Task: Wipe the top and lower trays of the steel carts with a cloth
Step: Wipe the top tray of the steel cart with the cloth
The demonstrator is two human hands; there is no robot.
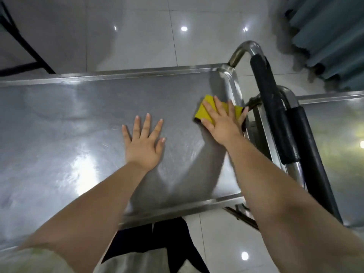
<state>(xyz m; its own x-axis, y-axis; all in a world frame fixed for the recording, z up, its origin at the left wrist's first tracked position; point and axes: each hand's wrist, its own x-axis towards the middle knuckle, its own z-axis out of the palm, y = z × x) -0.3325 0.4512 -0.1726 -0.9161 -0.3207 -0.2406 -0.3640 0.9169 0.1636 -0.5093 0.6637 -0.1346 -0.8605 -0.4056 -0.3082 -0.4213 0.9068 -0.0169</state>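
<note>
1. Two steel carts: the left cart and the right cart.
2. Two hands: the left hand, the right hand.
3. One yellow cloth.
4. Two padded handles: the far handle, the near handle.
5. One curtain.

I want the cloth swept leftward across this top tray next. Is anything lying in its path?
Only the left hand, resting flat on the tray left of the yellow cloth under the right hand. Nothing else shows there.

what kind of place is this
Likely a clinic, hospital or similar service room, though that is not certain: a steel cart with a padded handle beside a second cart, a glossy tiled floor, and a pleated blue-green curtain.
</note>
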